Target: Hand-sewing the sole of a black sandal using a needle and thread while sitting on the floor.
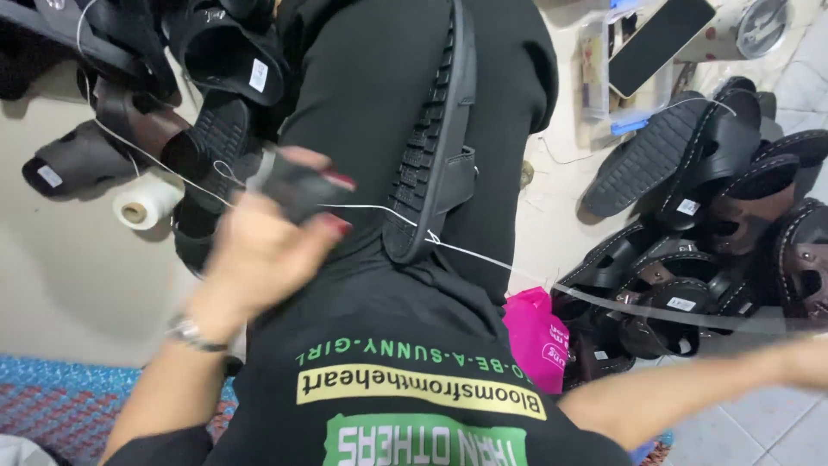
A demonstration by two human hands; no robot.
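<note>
Over on the left there's a heap of dark sandals (207,95) with a spool of white thread (147,203) sitting just near of them, and the left hand (267,237) is blurry but closed up around something small and dark, with the white thread (483,252) running off from it to the right. In the middle a black sandal (435,147) lies sole-up on the lap in black trousers, thread tied at its near end (there's a little knot right there). To the right sit a pink bag (535,332) and another pile of sandals (716,224), while the right hand runs out of frame at the right edge, so can't tell its grip.
</note>
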